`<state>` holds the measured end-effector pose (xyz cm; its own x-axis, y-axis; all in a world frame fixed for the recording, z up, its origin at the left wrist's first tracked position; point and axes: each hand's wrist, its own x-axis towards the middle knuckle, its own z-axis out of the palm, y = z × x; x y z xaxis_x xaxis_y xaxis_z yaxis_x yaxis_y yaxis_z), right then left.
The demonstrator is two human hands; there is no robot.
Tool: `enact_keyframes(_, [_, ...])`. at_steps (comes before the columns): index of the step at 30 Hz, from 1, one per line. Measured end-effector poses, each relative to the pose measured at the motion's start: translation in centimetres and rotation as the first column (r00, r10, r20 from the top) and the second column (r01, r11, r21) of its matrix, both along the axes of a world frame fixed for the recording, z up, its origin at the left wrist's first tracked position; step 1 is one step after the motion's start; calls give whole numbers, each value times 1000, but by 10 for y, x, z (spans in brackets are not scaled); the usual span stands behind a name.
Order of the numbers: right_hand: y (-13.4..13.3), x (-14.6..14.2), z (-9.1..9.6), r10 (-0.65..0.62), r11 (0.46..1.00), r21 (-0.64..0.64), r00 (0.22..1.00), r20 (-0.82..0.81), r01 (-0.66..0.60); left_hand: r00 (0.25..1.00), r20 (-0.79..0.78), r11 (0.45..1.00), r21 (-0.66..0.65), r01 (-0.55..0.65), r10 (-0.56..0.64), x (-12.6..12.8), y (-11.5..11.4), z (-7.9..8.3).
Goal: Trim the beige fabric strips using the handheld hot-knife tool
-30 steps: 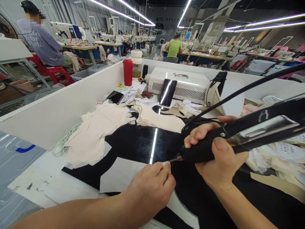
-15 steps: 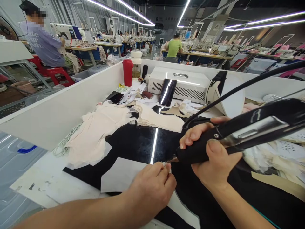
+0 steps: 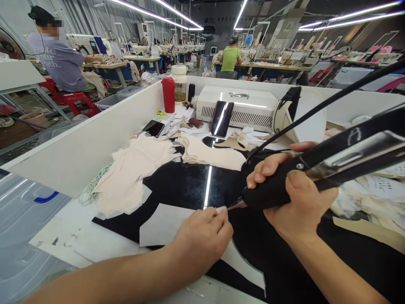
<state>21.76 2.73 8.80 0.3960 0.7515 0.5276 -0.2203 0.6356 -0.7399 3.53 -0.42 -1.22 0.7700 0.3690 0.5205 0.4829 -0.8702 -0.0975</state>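
Observation:
My left hand [image 3: 205,236] is closed in a pinch, a small white bit [image 3: 221,208] showing at its fingertips. Beneath that hand lies a flat white curved piece [image 3: 161,223], on a black sheet [image 3: 177,181]; I cannot tell whether the pinched bit belongs to it. My right hand [image 3: 294,202] wraps round a thick black handheld tool [image 3: 268,190] with a silver lever and a narrow metal tip [image 3: 236,204]. The tip points at my left fingertips, close beside them. Cream fabric pieces [image 3: 126,173] lie in a pile at left, and a cream stack [image 3: 209,154] lies beyond my hands.
A low white wall [image 3: 104,131] borders the table. At the back stand a red bottle [image 3: 168,95], a white vented box [image 3: 249,105] and a phone [image 3: 222,118]. A black cable [image 3: 303,116] crosses at right. Co-workers sit beyond, one in a purple shirt [image 3: 57,63].
My right hand has drawn the tool slightly right, so its tip stands further from my left fingertips. My left hand keeps its pinch. The camera view has shifted a little.

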Motion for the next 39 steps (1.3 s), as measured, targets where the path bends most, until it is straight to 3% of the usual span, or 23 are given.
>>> enact_keyframes(4, [-20, 8, 7, 6, 999, -46, 1000, 26, -5, 994, -113, 1000, 28, 10, -7, -7, 5, 7])
enact_keyframes(9, [-51, 14, 3, 54, 998, -34, 998, -11, -55, 979, -202, 994, 104, 26, -5, -15, 12, 19])
enact_keyframes(14, [-80, 18, -2, 75, 997, -19, 997, 3, -75, 989, -139, 998, 28, 49, -44, -24, 12, 27])
enact_keyframes(18, [-99, 20, -5, 74, 997, -35, 997, 19, -74, 991, -51, 993, -20, 120, -121, -27, -2, 32])
enact_keyframes(25, [-103, 17, -11, 72, 996, -45, 997, -7, -72, 946, -14, 940, -124, 319, -323, -18, -20, 30])
enact_keyframes(32, [-104, 10, -13, 104, 994, -15, 995, -1, -104, 945, -46, 920, -250, 302, -323, -9, -13, 28])
enact_keyframes(39, [-111, 18, -13, 83, 995, -60, 996, 15, -82, 945, -104, 937, -206, 283, -309, -6, -12, 19])
